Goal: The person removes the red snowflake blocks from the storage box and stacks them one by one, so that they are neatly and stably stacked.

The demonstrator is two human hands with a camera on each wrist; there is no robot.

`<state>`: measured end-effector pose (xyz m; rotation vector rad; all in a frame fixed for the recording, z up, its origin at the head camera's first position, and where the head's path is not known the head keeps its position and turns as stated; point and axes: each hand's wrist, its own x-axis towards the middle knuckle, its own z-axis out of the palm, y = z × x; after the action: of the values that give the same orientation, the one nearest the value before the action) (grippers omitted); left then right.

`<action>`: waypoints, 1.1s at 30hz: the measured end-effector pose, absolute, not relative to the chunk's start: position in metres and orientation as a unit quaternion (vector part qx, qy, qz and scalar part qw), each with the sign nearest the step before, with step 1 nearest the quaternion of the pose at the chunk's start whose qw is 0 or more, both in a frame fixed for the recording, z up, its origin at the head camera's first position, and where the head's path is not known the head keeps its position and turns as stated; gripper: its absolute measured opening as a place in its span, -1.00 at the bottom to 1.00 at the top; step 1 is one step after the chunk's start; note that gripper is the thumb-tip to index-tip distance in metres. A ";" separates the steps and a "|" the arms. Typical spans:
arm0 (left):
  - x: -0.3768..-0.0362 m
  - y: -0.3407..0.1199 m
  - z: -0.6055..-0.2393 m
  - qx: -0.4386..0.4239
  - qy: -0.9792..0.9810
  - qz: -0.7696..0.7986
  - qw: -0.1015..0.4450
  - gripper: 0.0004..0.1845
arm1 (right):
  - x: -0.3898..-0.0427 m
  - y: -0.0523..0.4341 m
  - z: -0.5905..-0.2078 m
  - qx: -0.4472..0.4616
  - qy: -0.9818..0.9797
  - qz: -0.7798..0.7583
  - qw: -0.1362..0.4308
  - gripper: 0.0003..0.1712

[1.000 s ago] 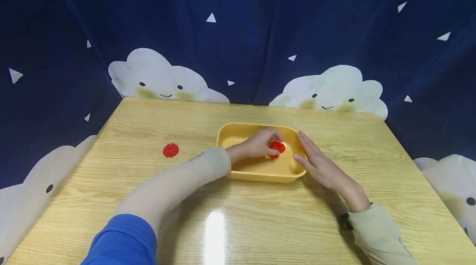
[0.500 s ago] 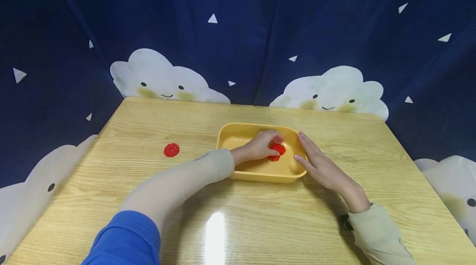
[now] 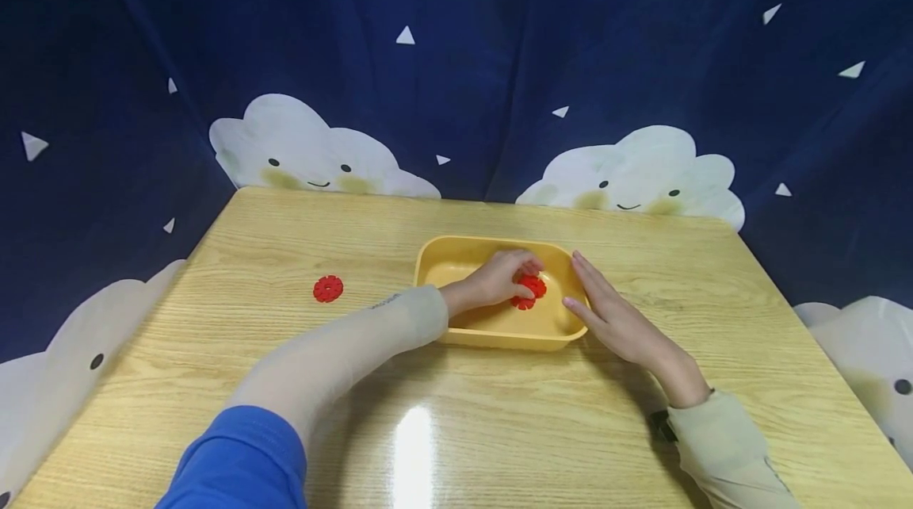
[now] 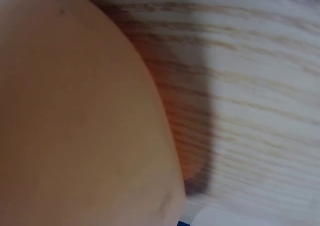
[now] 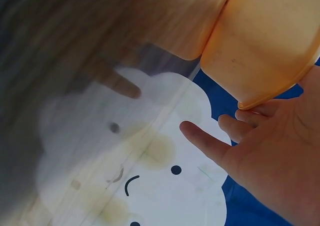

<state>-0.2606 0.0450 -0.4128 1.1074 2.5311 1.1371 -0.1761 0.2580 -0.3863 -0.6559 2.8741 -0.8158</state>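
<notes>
Inside a yellow plastic bin [image 3: 506, 340] my left hand [image 3: 495, 277] reaches in from the left, thumb and curled fingers around red notched plastic discs [image 3: 533, 285]. The discs overlap, and the hand hides part of them. My right hand [image 3: 619, 323] lies at the bin's right end, fingers straight along the outside and the thumb near the rim. From the right wrist view, the fingers of the right hand [image 5: 275, 146] extend beside the bin wall [image 5: 255, 51]. Bare skin fills much of the left wrist view, so the left fingers are hidden there. Another red notched disc [image 3: 328, 288] lies flat left of the bin.
The bin stands on a light wooden table [image 3: 571, 430]. Behind and beside the table hangs a dark blue curtain [image 3: 456, 65] with white clouds and triangles. My left forearm crosses the bin's left side. A bright reflection shows at the front of the tabletop.
The red discs under my left fingers have shifted slightly against each other. My left forearm has moved a little to the right; the right hand and the bin stay in place.
</notes>
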 end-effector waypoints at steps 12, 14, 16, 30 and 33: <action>-0.259 0.039 -0.409 0.379 0.849 0.357 0.093 -0.59 | -0.176 0.258 -0.386 -0.216 0.941 -0.258 0.032 -0.18; -0.259 0.039 -0.409 0.384 0.850 0.351 0.084 -0.61 | -0.176 0.258 -0.386 -0.218 0.941 -0.258 0.030 -0.19; -0.259 0.040 -0.409 0.385 0.852 0.344 0.078 -0.60 | -0.176 0.257 -0.386 -0.218 0.940 -0.259 0.031 -0.19; -0.257 0.047 -0.410 0.398 0.861 0.314 0.047 -0.59 | -0.177 0.258 -0.387 -0.216 0.941 -0.259 0.037 -0.18; -0.257 0.048 -0.410 0.399 0.861 0.312 0.046 -0.59 | -0.177 0.258 -0.387 -0.216 0.941 -0.258 0.037 -0.18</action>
<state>-0.2568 0.0484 -0.4103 1.2186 2.6286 0.9534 -0.1767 0.2581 -0.3870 -0.6619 2.8882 -0.7923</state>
